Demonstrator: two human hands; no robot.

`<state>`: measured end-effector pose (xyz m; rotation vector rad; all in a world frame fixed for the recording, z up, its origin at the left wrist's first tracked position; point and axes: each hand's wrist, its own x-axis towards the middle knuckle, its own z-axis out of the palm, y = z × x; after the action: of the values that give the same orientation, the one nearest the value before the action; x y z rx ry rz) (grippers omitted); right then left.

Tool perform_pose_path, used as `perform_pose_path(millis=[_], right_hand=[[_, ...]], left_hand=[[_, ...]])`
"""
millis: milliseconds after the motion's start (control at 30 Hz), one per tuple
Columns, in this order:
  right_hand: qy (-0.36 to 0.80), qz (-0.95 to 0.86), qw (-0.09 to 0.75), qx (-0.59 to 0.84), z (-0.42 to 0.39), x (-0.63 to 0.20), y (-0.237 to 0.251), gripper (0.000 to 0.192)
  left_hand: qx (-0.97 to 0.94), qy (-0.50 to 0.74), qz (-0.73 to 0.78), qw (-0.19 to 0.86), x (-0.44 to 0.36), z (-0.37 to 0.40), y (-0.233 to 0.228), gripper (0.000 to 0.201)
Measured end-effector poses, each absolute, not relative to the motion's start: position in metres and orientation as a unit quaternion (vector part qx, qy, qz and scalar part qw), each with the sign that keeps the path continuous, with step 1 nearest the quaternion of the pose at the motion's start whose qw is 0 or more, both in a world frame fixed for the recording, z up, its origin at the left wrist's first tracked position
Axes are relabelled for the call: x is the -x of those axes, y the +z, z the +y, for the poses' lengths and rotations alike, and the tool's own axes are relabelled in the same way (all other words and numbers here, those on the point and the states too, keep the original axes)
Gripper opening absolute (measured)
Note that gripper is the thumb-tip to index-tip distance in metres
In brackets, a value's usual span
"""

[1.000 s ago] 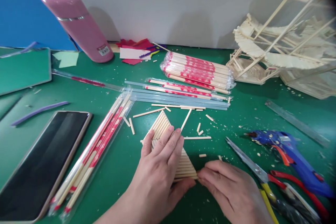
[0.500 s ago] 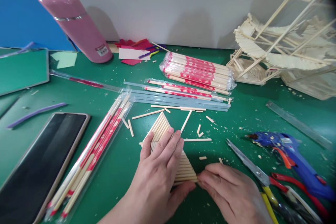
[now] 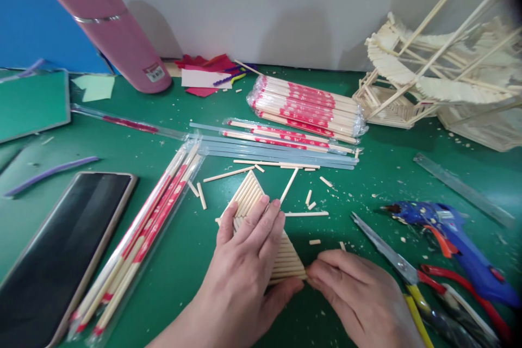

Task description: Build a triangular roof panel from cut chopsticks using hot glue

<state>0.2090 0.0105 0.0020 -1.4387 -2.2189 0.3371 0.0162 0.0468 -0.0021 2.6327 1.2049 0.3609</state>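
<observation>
My left hand (image 3: 247,258) lies over a panel of glued wooden sticks (image 3: 287,258), holding it down on the table. Its fingers rest on top and the thumb lies along the lower edge. The panel's pointed upper part (image 3: 249,191) shows beyond the fingers; its middle is hidden under them. At the lower right corner my right hand (image 3: 359,293) has its fingertips pinched together on the end of the lowest wooden stick, most of which the fingers and the panel hide. Loose sticks (image 3: 289,185) and short cut pieces (image 3: 315,242) lie around the panel.
Scissors (image 3: 385,250), red-handled pliers (image 3: 452,277) and a blue glue gun (image 3: 444,234) lie to the right. Wrapped chopsticks (image 3: 302,109), glue sticks (image 3: 277,155) and a stick model (image 3: 432,76) stand behind. On the left are a phone (image 3: 65,250) and pink bottle (image 3: 110,27).
The view has shifted slightly, so background things sit a little higher and further left. Both hands keep nearly the same position on the panel.
</observation>
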Motion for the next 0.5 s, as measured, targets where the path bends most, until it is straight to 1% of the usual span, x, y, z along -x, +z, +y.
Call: perform_pose_path(millis=[267, 500], right_hand=[[0.12, -0.812, 0.232, 0.521, 0.0114, -0.207, 0.0032, 0.032], [0.155, -0.798, 0.263, 0.519, 0.0088, -0.2085, -0.0003, 0.023]], left_hand=[[-0.896, 0.13, 0.408, 0.118, -0.0156, 0.0469, -0.001, 0.058], [-0.885, 0.146, 0.421, 0.138, -0.0184, 0.0477, -0.0009, 0.058]])
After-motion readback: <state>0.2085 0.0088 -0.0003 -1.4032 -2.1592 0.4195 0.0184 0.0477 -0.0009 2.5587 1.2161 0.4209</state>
